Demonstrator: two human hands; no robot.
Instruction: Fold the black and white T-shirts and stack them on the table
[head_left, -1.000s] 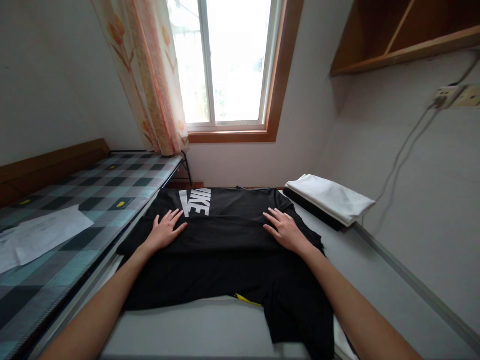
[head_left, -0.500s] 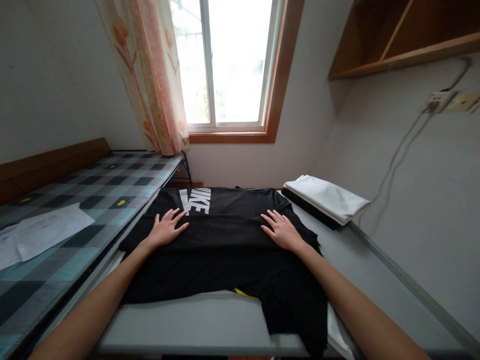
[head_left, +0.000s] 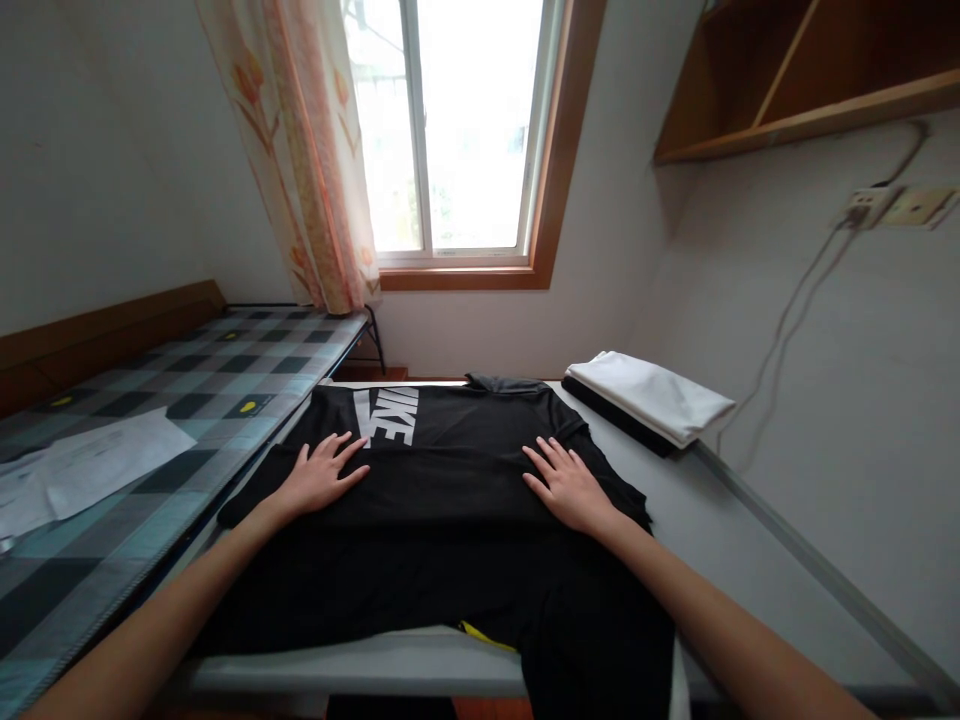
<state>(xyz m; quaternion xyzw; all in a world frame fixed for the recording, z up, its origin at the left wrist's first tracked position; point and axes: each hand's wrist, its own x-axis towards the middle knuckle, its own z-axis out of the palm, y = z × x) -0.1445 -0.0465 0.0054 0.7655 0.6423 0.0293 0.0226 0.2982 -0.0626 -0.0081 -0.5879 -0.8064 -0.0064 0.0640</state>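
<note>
A black T-shirt (head_left: 450,500) with white NIKE lettering lies spread sideways over the table (head_left: 420,665), its lettering toward the far left. One sleeve hangs past the near edge on the right, and a bit of yellow shows along the near hem. My left hand (head_left: 319,478) rests palm down on the shirt just below the lettering, fingers spread. On the shirt's right part, my right hand (head_left: 566,485) lies flat with its fingers apart. Neither hand grips the fabric.
Folded white and black cloths (head_left: 649,395) are stacked at the table's far right, by the wall. To the left stands a bed with a checked mattress (head_left: 247,370) and papers (head_left: 97,465). A wooden shelf (head_left: 795,110) hangs above a socket with a cable.
Both hands and the shirt have slid toward me. More of the shirt now covers the near edge, and its collar shows at the far side.
</note>
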